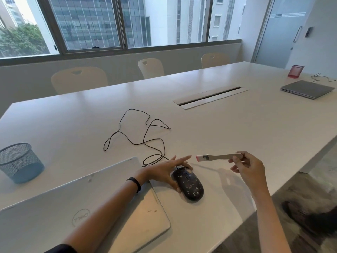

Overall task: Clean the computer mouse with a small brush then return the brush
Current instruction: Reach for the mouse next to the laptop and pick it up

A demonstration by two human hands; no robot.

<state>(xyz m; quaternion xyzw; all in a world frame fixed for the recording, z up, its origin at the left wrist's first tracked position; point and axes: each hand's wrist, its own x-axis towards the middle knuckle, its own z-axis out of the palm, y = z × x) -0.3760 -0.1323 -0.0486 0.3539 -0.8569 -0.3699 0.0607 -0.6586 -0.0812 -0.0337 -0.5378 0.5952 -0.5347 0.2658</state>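
Note:
A black computer mouse (190, 186) flecked with white specks lies on the white table (237, 128), its black cable (142, 136) looping away behind it. My left hand (166, 169) rests against the mouse's left and front side, fingers spread, thumb along its left edge. My right hand (249, 168) hovers to the right of the mouse and pinches the handle end of a small flat brush (218, 157). The brush is held level above the table, its pink bristle tip pointing left toward my left fingertips, a short gap between them.
A closed silver laptop (87, 210) lies under my left forearm. A blue mesh cup (20, 162) stands at the left. Far right are a red mesh cup (295, 71) and a grey laptop (307, 89). A cable slot (209, 97) sits mid-table. The table edge runs close on the right.

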